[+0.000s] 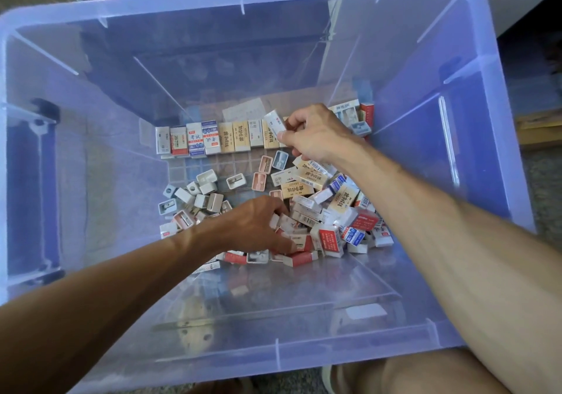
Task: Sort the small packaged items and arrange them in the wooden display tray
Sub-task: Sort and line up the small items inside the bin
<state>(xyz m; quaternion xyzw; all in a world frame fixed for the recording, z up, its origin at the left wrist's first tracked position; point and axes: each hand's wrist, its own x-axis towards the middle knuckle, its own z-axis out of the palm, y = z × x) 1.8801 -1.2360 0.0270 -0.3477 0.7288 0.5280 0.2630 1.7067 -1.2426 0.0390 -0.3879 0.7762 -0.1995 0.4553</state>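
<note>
Translucent bluish plastic forms the big storage bin [486,68], its near rim running across the bottom of the view and its smooth walls sloping down to a glossy floor. Below that rim, a knee [419,375] is cut off by the frame edge. Blurred shapes show through the bin's near floor, too hazy to identify.

Both bare forearms reach in from the near corners. The left hand [255,223] lies knuckles-up in the loose pile of small packaged items [331,211], fingers curled down into the boxes; its fingertips are buried among them, so whether it actually grips one cannot be told. The pile is a jumble of little rectangular cartons, cream, white, red and blue, some showing barcodes, lying at all angles. To its left sits a cluster of small hard plastic pieces [194,199], white, grey and pink, boxy with slots; they look like sharpeners.

Further in, the right hand [316,138] pinches a white and blue carton [275,123] between thumb and fingers, tilted, at the right end of a row. That row of cartons [213,139] stands side by side along the far edge of the floor. A few more boxes [355,117] show behind the right hand, partly hidden by it. No wooden tray can be made out.
</note>
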